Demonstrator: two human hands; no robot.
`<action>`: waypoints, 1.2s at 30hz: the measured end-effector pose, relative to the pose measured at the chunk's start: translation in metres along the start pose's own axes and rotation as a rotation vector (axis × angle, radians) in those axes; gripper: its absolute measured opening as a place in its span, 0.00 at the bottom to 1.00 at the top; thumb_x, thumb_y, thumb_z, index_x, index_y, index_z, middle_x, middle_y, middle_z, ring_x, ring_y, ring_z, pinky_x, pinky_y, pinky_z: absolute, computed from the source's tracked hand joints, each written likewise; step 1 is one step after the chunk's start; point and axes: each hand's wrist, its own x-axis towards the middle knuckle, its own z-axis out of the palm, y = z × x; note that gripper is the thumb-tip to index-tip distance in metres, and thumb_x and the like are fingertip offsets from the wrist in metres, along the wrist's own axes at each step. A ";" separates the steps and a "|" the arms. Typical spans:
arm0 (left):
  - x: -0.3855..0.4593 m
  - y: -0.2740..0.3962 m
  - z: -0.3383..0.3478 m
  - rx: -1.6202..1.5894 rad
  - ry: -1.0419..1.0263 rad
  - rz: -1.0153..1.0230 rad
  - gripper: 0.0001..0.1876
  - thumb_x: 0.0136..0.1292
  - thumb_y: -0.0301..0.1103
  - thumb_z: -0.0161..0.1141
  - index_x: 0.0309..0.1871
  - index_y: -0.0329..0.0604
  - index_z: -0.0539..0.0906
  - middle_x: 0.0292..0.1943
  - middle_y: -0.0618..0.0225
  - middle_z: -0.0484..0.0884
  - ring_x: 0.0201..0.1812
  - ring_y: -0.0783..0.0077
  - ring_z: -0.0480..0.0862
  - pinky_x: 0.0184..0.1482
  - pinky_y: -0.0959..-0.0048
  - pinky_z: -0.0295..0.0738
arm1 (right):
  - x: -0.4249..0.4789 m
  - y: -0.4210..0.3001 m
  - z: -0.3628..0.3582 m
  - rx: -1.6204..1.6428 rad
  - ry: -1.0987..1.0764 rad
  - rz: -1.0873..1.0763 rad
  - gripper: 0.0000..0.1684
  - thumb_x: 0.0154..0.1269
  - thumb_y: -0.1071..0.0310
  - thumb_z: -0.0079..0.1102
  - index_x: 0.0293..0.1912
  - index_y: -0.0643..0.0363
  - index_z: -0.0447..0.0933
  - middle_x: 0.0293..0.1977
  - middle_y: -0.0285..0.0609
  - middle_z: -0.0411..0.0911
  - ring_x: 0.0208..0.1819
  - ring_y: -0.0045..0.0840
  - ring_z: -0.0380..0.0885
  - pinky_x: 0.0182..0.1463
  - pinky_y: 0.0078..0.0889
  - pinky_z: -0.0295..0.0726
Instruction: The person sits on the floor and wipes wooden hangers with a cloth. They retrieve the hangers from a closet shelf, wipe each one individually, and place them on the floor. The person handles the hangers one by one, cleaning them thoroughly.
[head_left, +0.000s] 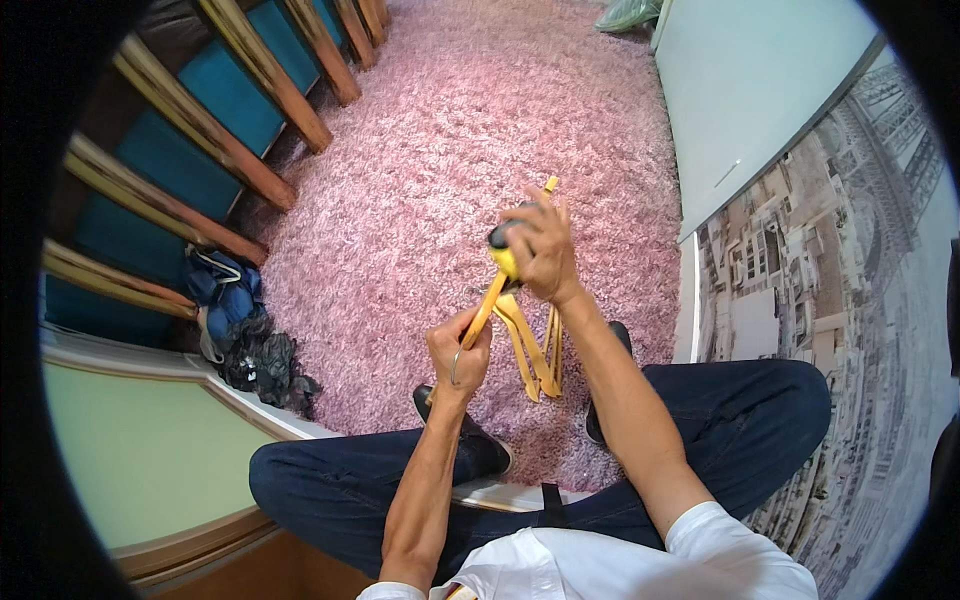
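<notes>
My left hand (459, 351) is closed round a yellow wooden clothes hanger (485, 309), its metal hook showing below the fist. Slightly blurred, my right hand (541, 247) grips a yellow and black object (504, 251) against the upper part of that hanger; what kind of object it is I cannot tell. The hanger's far end sticks out beyond my right fingers. Below my hands, several more yellow hangers (534, 360) lie on the pink shaggy rug (450, 135), between my feet.
Wooden slats (217, 142) with teal panels behind them line the left side. A blue bag (227, 289) and crumpled black plastic (262, 364) lie at lower left. A white panel (750, 97) and a wall with a printed city picture (772, 262) stand on the right. Green plastic (628, 13) is at the top.
</notes>
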 end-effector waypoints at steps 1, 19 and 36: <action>-0.005 0.002 0.005 -0.018 -0.007 0.010 0.05 0.58 0.24 0.65 0.37 0.34 0.86 0.20 0.60 0.76 0.22 0.75 0.75 0.26 0.71 0.68 | 0.008 0.017 -0.006 -0.066 0.014 0.037 0.19 0.71 0.59 0.49 0.30 0.51 0.85 0.48 0.33 0.83 0.73 0.42 0.64 0.77 0.78 0.39; 0.013 -0.021 -0.027 0.494 0.116 0.439 0.07 0.51 0.30 0.66 0.34 0.42 0.82 0.21 0.61 0.76 0.22 0.55 0.78 0.23 0.60 0.67 | -0.008 -0.060 0.009 0.377 -0.339 -0.103 0.17 0.66 0.62 0.50 0.30 0.54 0.87 0.41 0.38 0.87 0.68 0.36 0.73 0.81 0.66 0.38; -0.009 0.017 0.012 -0.019 -0.029 0.265 0.08 0.59 0.28 0.68 0.39 0.34 0.86 0.21 0.57 0.77 0.21 0.63 0.77 0.26 0.68 0.67 | 0.027 0.064 -0.023 0.423 0.421 0.609 0.19 0.75 0.60 0.53 0.40 0.65 0.85 0.37 0.44 0.84 0.39 0.29 0.82 0.47 0.32 0.80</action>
